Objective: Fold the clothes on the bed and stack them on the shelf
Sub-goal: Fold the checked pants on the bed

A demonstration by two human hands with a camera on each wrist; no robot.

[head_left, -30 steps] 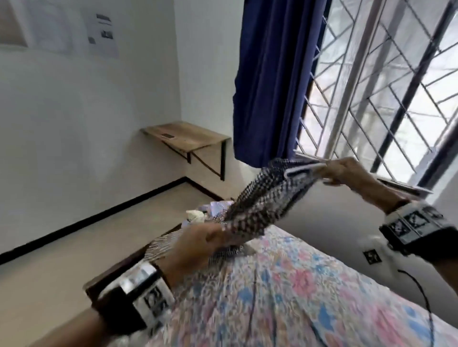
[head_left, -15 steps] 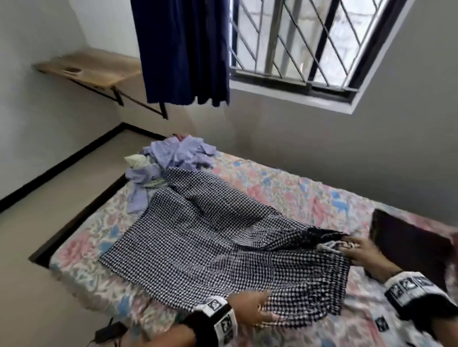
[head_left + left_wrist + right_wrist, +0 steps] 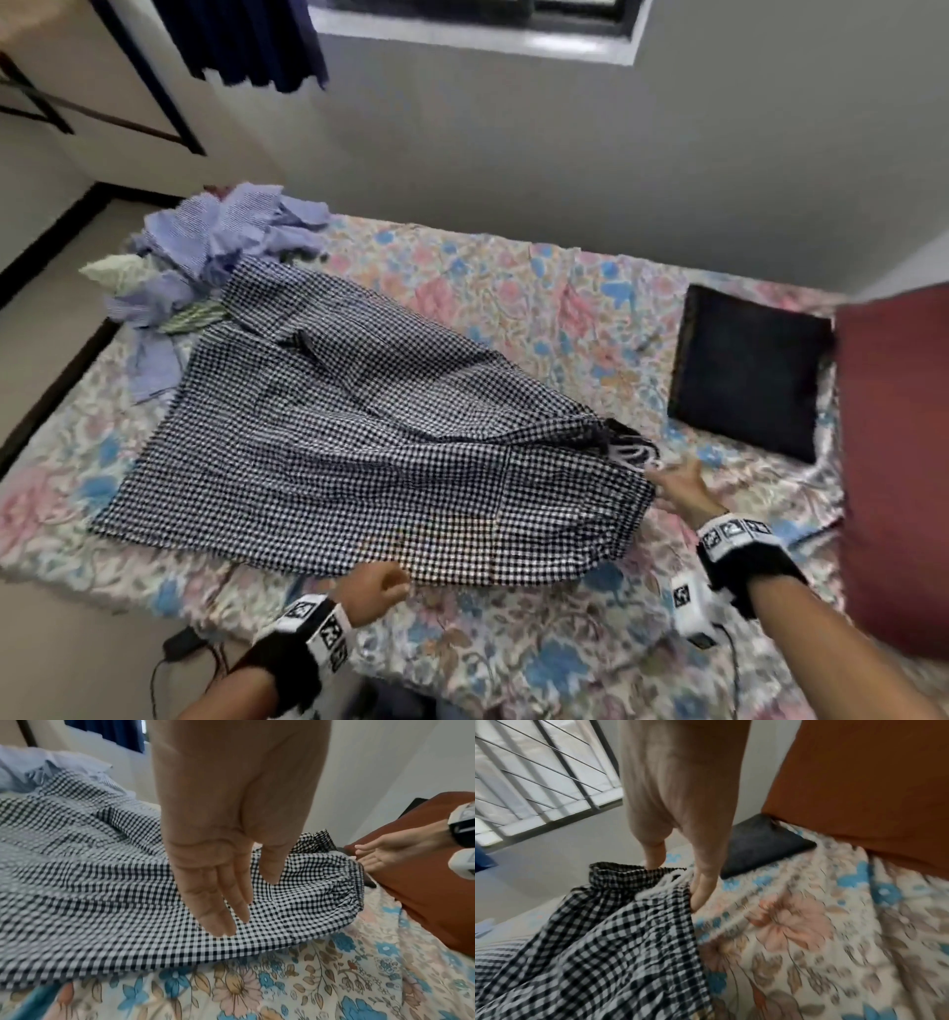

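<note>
A black-and-white checked garment [image 3: 359, 442] lies spread flat on the floral bed sheet [image 3: 513, 288], its gathered waistband [image 3: 618, 878] toward the right. My left hand [image 3: 390, 578] hovers at the garment's near edge with fingers straight [image 3: 223, 914], holding nothing. My right hand [image 3: 672, 475] is at the waistband end, its straight fingertips [image 3: 703, 892] touching the fabric edge by the white drawstring. A crumpled pile of blue striped clothes [image 3: 226, 236] sits at the bed's far left corner, partly under the garment.
A dark square cushion [image 3: 744, 370] and a maroon pillow [image 3: 898, 462] lie at the right end of the bed. The wall shelf's black bracket [image 3: 31, 103] shows top left beside a blue curtain [image 3: 246, 41]. A cable and adapter [image 3: 179, 642] lie on the floor.
The checked garment went from being held up in the air to lying flat on the bed. Both hands have released it; the left hand drew back to the near edge.
</note>
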